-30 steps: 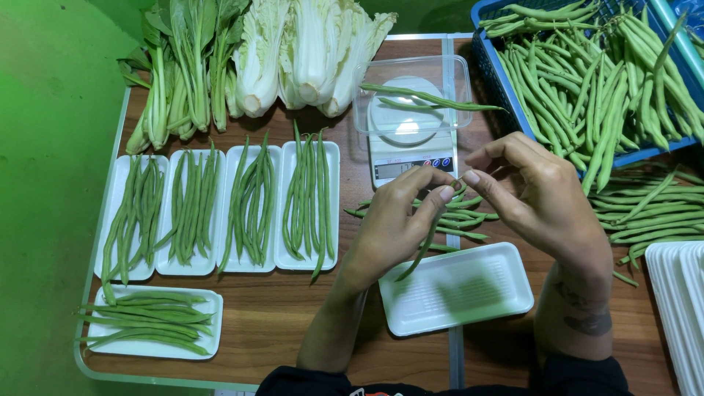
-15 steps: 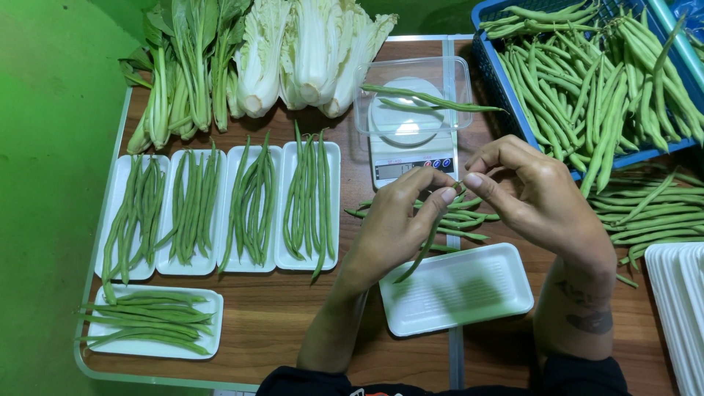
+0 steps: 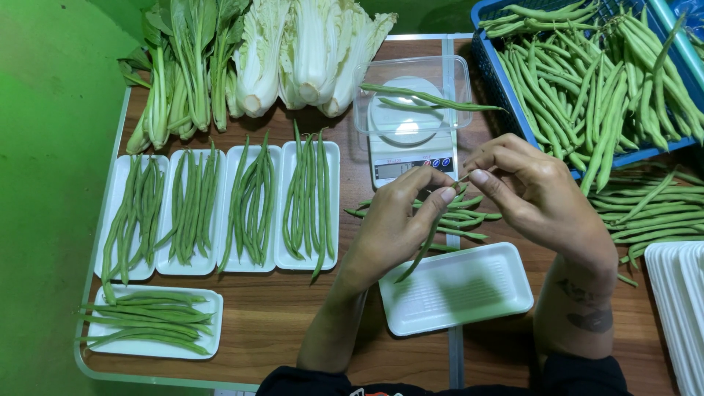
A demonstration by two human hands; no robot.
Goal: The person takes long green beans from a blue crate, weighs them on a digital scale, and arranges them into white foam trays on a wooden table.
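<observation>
My left hand (image 3: 402, 220) grips a single green bean (image 3: 419, 251) that hangs down from its fingers over the table. My right hand (image 3: 535, 192) pinches the top tip of that same bean, fingertips almost touching the left hand's. Just below the hands lies an empty white foam tray (image 3: 469, 295). A small heap of loose green beans (image 3: 462, 214) rests on the wooden table behind the hands, in front of a white kitchen scale (image 3: 411, 155) that carries a clear plastic tub (image 3: 367, 110) with two beans lying across it.
Several white trays filled with beans (image 3: 220, 209) line the left side, one more at the near left (image 3: 150, 321). Leafy greens (image 3: 183, 66) and cabbages (image 3: 308, 51) lie at the back. A blue crate of beans (image 3: 601, 73) stands back right, a stack of empty trays (image 3: 678, 308) at the right edge.
The hands have stayed over the loose beans; the fingers of both hands have shifted slightly at the bean's top end. Nothing else has moved.
</observation>
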